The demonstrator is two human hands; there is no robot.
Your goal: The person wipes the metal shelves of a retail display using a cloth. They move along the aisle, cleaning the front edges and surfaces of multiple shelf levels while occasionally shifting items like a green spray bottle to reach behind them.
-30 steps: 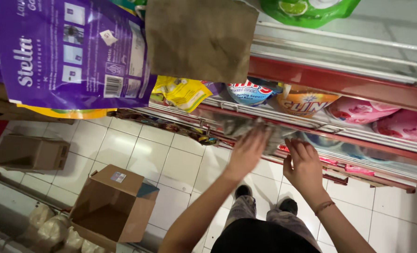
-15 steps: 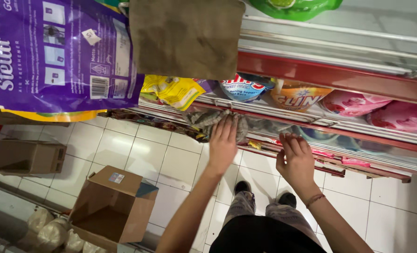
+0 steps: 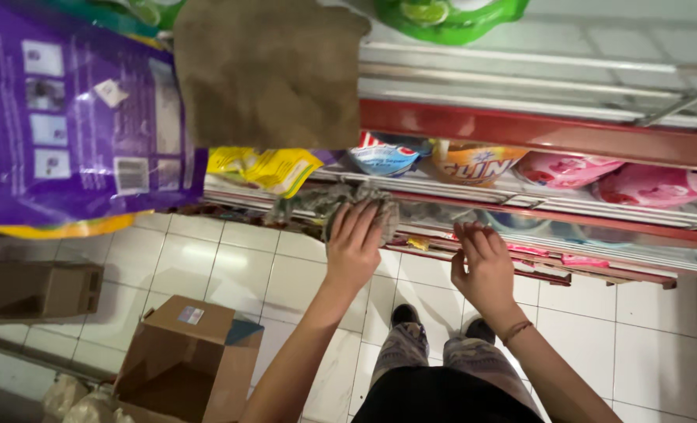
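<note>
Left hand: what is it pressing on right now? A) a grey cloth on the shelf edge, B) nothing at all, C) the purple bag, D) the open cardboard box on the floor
A: the left hand lies flat on a crumpled grey cloth at the front rail of the shelf, while the right hand hovers beside it with fingers curled, holding nothing.

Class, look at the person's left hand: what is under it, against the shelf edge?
Under the left hand lies a crumpled grey cloth, pressed on the shelf edge. Its ends stick out past the fingers; the part beneath the palm is covered.
</note>
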